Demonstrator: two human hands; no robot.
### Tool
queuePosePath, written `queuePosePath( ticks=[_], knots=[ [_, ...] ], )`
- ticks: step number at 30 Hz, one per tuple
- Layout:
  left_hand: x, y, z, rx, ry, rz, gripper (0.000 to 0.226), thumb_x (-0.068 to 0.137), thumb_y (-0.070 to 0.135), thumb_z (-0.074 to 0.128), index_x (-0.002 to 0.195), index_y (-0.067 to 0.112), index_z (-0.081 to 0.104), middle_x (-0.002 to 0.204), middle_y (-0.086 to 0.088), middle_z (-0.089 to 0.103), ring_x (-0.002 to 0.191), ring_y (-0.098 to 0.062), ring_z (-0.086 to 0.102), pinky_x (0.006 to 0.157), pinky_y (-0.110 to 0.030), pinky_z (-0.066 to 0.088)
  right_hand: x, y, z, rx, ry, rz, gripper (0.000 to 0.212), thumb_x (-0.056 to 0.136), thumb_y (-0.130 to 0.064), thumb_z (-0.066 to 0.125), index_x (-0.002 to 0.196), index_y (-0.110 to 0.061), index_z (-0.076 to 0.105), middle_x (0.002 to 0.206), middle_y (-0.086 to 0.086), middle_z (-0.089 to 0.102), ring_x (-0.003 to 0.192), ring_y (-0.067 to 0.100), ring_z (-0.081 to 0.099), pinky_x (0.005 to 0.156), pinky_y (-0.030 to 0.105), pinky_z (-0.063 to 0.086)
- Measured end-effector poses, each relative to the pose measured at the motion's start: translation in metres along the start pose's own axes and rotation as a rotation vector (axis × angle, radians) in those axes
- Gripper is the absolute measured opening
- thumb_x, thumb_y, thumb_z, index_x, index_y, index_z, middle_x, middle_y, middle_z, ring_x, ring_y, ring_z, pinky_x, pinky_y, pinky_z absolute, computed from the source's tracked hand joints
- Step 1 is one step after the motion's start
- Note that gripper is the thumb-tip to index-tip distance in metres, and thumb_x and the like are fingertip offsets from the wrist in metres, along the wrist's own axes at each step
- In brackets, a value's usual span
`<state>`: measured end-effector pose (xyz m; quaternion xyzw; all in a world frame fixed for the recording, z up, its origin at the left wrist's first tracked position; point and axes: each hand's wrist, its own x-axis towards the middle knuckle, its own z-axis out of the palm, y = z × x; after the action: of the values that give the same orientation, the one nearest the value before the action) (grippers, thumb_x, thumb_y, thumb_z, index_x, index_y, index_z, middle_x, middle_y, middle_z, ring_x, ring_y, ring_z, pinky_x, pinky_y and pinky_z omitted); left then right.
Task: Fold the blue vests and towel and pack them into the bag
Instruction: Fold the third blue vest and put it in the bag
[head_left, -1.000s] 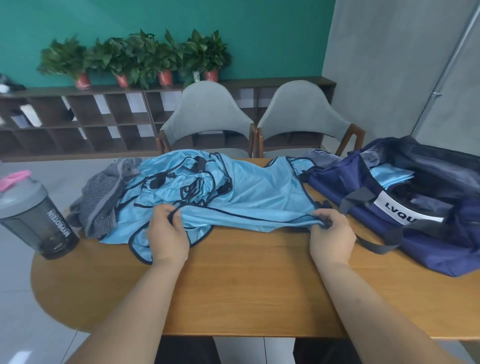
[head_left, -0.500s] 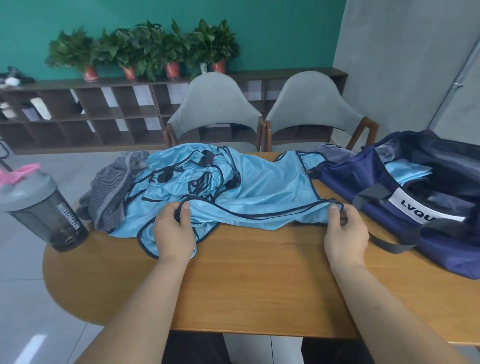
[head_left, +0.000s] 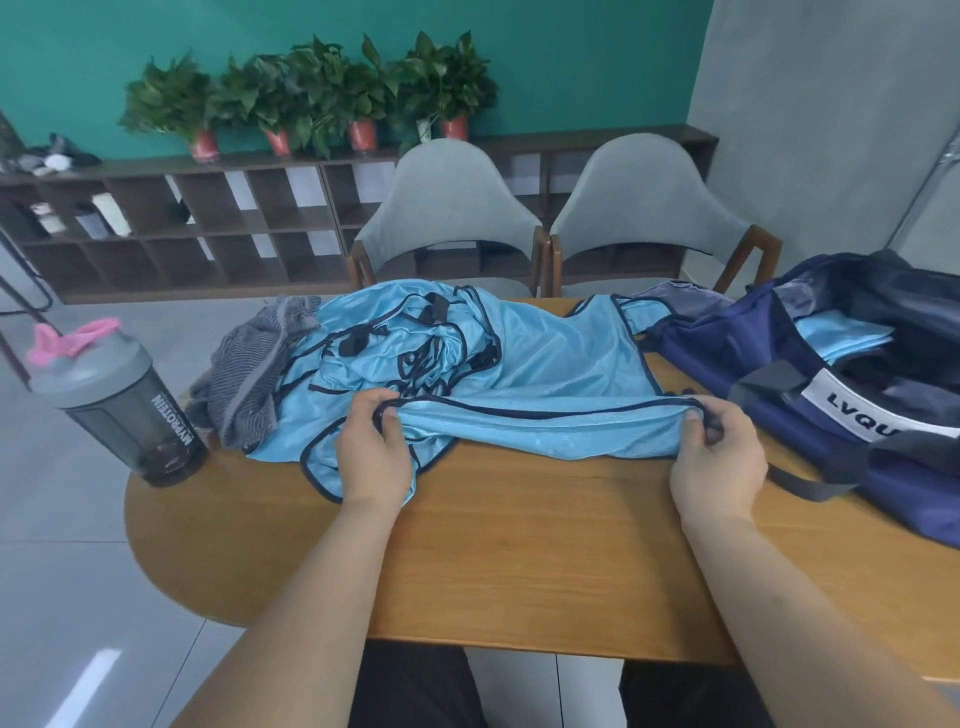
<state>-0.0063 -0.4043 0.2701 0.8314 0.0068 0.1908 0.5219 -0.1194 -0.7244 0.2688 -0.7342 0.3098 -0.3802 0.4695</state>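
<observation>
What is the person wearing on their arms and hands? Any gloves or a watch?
Nothing. The left hand and right hand have no gloves, rings or watch. The left forearm and right forearm are bare, with no sleeves in view.

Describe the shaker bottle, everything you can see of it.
The shaker bottle stands upright near the left end of the wooden table. Its body looks like dark, smoky see-through plastic with white lettering running up the side. The lid is grey with a pink flip cap and loop. The grey striped towel lies close beside it. Neither the left hand nor the right hand touches it; both grip a blue vest.
</observation>
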Motion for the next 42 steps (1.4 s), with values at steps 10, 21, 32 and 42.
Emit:
queuePosePath(
  ticks=[10,21,32,42],
  knots=[
    [0.000,-0.002,0.003,0.001,-0.016,0.009,0.016,0.105,0.038,0.061,0.114,0.025,0.064,0.096,0.009,0.067,0.088,-0.006,0.062,0.082,-0.031,0.050,-0.002,-0.008,0.002,0.081,-0.028,0.067,0.012,0.103,-0.034,0.060,0.108,-0.026,0.067,0.101,-0.007,0.069,0.095,0.012,0.062,0.084,0.026,0.043],
    [0.009,0.016,-0.008,-0.071,0.074,-0.025,0.008,0.108,0.022,0.056,0.115,0.023,0.059,0.105,0.007,0.067,0.100,-0.016,0.064,0.092,-0.038,0.053,-0.002,-0.014,-0.002,0.040,-0.065,-0.049,0.011,0.105,-0.021,0.059,0.113,-0.027,0.065,0.102,-0.006,0.070,0.098,0.013,0.066,0.085,0.024,0.045],
    [0.088,0.105,-0.064,-0.055,-0.119,0.193,0.023,0.103,0.007,0.059,0.106,0.028,0.068,0.106,0.004,0.074,0.100,-0.021,0.069,0.096,-0.044,0.056,0.098,-0.110,-0.043,0.029,-0.235,-0.269,0.027,0.100,-0.010,0.063,0.097,-0.035,0.074,0.103,-0.015,0.075,0.098,0.003,0.068,0.082,0.022,0.051],
    [0.104,0.175,-0.098,-0.025,-0.232,0.274,0.011,0.095,0.030,0.078,0.099,0.021,0.073,0.095,0.009,0.076,0.093,-0.001,0.068,0.080,-0.018,0.048,0.138,-0.191,-0.095,0.116,-0.440,-0.365,0.013,0.088,-0.016,0.083,0.090,-0.012,0.071,0.080,0.001,0.076,0.062,0.004,0.058,0.059,0.009,0.045]
  ],
)
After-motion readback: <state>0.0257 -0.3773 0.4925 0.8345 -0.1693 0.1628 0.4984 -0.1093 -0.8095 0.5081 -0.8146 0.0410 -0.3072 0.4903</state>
